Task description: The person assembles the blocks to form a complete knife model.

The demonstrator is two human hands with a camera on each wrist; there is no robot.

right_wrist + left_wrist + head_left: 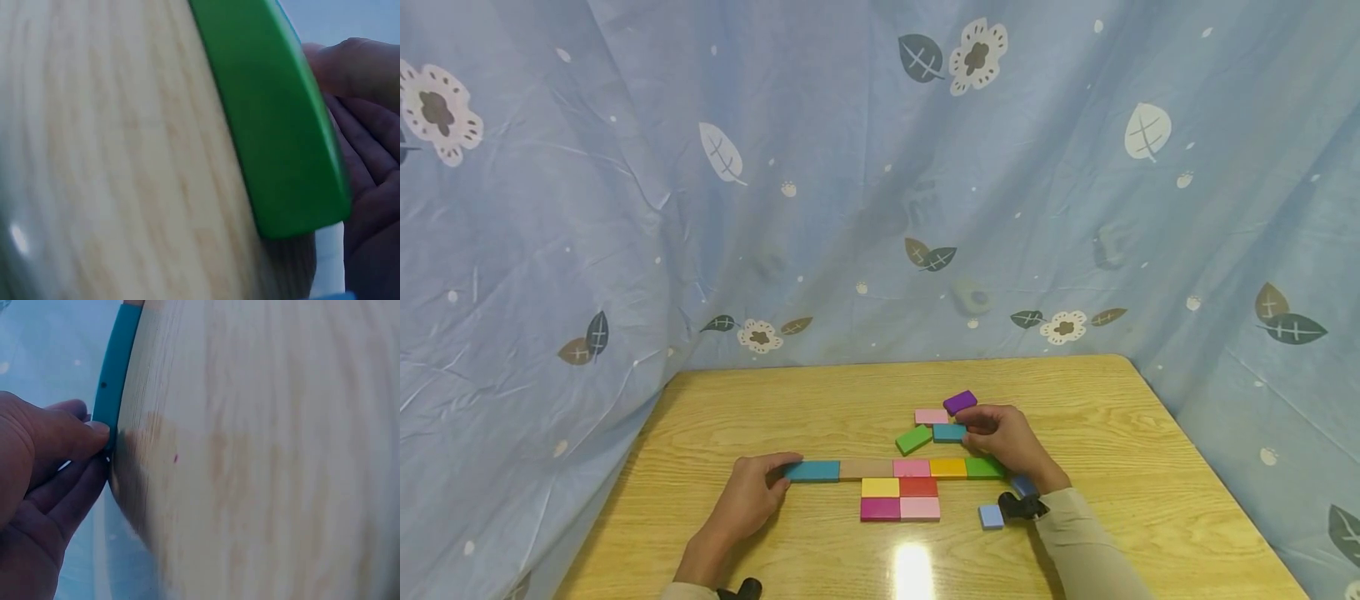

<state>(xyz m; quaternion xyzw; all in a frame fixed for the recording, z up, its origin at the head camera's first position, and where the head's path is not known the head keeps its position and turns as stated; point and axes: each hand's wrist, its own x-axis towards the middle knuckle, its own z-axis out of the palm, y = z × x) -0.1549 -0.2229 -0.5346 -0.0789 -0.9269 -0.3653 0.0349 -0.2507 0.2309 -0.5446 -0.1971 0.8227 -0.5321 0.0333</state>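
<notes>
My left hand (748,496) pinches the left end of a long teal block (812,472) between thumb and fingers; the left wrist view shows the thumb against that block's (115,369) edge. This block begins a row running right through a tan block (867,470), a pink one (912,468), an orange one (948,468) and a green block (984,467). Behind the row, my right hand (1011,437) holds the right end of a shorter teal block (949,433) by thumb and fingers. The right wrist view has the row's green block (269,112) before the hand.
Yellow (880,487), red (918,487), magenta (880,509) and light pink (920,509) blocks adjoin the row in front. Loose green (913,439), pink (931,417) and purple (960,402) blocks lie behind. A light blue block (991,517) lies near the right wrist. Curtains surround the table.
</notes>
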